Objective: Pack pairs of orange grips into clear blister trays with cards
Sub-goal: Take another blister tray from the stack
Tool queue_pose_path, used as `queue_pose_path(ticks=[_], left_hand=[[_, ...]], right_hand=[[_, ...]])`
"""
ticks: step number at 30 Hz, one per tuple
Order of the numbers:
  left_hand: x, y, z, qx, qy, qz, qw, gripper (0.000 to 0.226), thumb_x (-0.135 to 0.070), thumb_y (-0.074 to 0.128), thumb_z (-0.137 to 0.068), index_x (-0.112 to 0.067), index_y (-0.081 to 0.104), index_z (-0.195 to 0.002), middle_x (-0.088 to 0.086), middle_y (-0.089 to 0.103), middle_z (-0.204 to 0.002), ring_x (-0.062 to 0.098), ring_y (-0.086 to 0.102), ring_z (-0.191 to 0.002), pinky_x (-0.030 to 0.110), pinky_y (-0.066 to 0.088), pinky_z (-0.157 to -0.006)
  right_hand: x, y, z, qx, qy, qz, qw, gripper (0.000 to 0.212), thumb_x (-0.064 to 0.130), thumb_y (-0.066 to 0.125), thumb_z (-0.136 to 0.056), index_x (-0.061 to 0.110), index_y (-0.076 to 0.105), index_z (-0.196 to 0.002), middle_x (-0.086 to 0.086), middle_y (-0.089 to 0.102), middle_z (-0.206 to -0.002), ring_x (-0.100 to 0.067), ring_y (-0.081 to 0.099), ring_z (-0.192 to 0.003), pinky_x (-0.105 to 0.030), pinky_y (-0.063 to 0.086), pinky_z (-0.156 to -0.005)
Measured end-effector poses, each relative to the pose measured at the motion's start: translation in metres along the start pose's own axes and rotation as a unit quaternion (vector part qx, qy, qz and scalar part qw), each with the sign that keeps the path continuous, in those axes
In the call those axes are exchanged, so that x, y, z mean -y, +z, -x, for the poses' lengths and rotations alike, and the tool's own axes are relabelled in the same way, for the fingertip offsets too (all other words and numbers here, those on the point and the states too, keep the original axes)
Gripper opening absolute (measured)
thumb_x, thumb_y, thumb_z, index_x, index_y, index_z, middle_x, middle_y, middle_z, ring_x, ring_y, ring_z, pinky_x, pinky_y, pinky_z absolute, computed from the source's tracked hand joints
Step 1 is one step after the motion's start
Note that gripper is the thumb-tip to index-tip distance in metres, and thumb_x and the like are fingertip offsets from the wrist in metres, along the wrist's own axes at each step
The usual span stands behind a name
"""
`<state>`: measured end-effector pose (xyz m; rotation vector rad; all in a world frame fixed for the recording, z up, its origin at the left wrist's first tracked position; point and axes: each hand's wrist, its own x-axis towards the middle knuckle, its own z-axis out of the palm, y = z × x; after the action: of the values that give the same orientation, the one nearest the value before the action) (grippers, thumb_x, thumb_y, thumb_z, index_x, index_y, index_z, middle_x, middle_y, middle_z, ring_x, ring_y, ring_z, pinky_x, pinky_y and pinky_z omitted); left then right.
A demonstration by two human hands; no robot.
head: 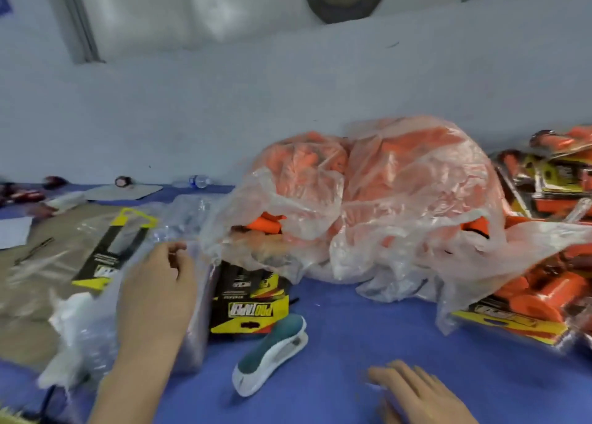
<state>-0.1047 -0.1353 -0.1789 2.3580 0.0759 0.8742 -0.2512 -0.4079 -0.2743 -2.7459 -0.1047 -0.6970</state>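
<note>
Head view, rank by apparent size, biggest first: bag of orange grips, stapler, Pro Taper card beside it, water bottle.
1. bag of orange grips, largest by far.
2. Pro Taper card and stapler: look alike, card partly hidden under the bag, so not ranked.
3. water bottle, smallest as seen, but farthest back, real size unsure.

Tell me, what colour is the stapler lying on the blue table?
The stapler is teal on top with a white underside, seen best in the head view.
</note>
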Motion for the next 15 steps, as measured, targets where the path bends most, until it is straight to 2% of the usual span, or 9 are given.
queue_pose_path(ticks=[2,3,5,7,9,11,12,13,15], left_hand=[[0.019,-0.008,-0.007,0.014,-0.025,-0.076,0.997,0.025,-0.024,0.049,-0.096,-0.012,0.065,-0.111,0.021,0.066,-0.107,0.042,0.057,-0.102,0.049,0.046,-0.088],[0.029,-0.011,-0.009,0.039,-0.049,-0.115,0.991,0.028,-0.027,0.05,-0.096,-0.012,0.062,-0.116,0.021,0.063,-0.116,0.042,0.054,-0.11,0.049,0.043,-0.095],[0.043,-0.013,-0.01,0.111,-0.064,-0.161,0.979,0.038,-0.039,0.05,-0.096,-0.018,0.056,-0.127,0.014,0.056,-0.131,0.037,0.046,-0.125,0.046,0.035,-0.106],[0.051,-0.01,-0.01,0.161,-0.043,-0.174,0.971,0.043,-0.05,0.051,-0.094,-0.025,0.053,-0.129,0.008,0.056,-0.132,0.031,0.045,-0.128,0.042,0.032,-0.108],[0.055,-0.007,-0.011,0.172,-0.016,-0.17,0.97,0.045,-0.055,0.053,-0.092,-0.028,0.052,-0.127,0.005,0.059,-0.128,0.028,0.046,-0.126,0.042,0.032,-0.108],[0.057,-0.006,-0.013,0.166,-0.013,-0.162,0.973,0.047,-0.06,0.054,-0.089,-0.029,0.053,-0.124,0.004,0.059,-0.125,0.027,0.047,-0.124,0.042,0.032,-0.107],[0.056,-0.005,-0.014,0.164,-0.012,-0.172,0.971,0.049,-0.063,0.053,-0.088,-0.028,0.054,-0.123,0.003,0.059,-0.125,0.027,0.047,-0.124,0.041,0.032,-0.106],[0.056,-0.004,-0.016,0.168,-0.01,-0.193,0.967,0.052,-0.066,0.05,-0.087,-0.028,0.055,-0.122,0.004,0.057,-0.126,0.027,0.045,-0.125,0.041,0.031,-0.105],[0.054,-0.002,-0.02,0.183,-0.006,-0.227,0.957,0.057,-0.071,0.047,-0.085,-0.026,0.057,-0.119,0.005,0.055,-0.125,0.028,0.042,-0.126,0.041,0.031,-0.104]], right_hand=[[0.026,0.01,-0.009,0.032,0.017,-0.078,0.996,0.061,0.026,0.09,-0.048,0.037,0.063,-0.102,0.017,0.067,-0.094,-0.002,0.068,-0.068,-0.013,0.05,-0.054],[0.041,0.01,-0.021,0.024,-0.024,-0.099,0.995,0.058,0.024,0.09,-0.052,0.037,0.066,-0.104,0.019,0.067,-0.095,-0.001,0.067,-0.071,-0.012,0.05,-0.057],[0.078,0.013,-0.043,0.048,-0.079,-0.151,0.984,0.046,0.031,0.068,-0.079,0.046,0.054,-0.121,0.034,0.056,-0.112,0.006,0.06,-0.087,-0.007,0.046,-0.068],[0.108,0.031,-0.066,0.048,-0.066,-0.233,0.969,0.042,0.037,0.046,-0.097,0.052,0.038,-0.135,0.039,0.038,-0.13,0.01,0.046,-0.107,-0.003,0.038,-0.08],[0.136,0.05,-0.085,0.066,-0.01,-0.323,0.944,0.041,0.034,0.047,-0.1,0.042,0.042,-0.141,0.029,0.041,-0.134,0.008,0.044,-0.111,-0.004,0.035,-0.089],[0.162,0.064,-0.099,0.093,0.028,-0.42,0.902,0.034,0.026,0.048,-0.099,0.026,0.055,-0.131,0.011,0.059,-0.121,-0.007,0.054,-0.105,-0.022,0.043,-0.091],[0.171,0.067,-0.103,0.107,0.043,-0.456,0.883,0.028,0.024,0.047,-0.096,0.022,0.059,-0.122,0.007,0.062,-0.107,-0.014,0.054,-0.095,-0.029,0.044,-0.084],[0.178,0.071,-0.106,0.114,0.052,-0.475,0.871,0.027,0.025,0.046,-0.093,0.022,0.06,-0.116,0.008,0.06,-0.098,-0.013,0.052,-0.089,-0.03,0.042,-0.078],[0.184,0.074,-0.107,0.117,0.067,-0.495,0.858,0.038,0.027,0.043,-0.088,0.032,0.059,-0.121,0.01,0.063,-0.097,-0.007,0.052,-0.086,-0.025,0.041,-0.075]])
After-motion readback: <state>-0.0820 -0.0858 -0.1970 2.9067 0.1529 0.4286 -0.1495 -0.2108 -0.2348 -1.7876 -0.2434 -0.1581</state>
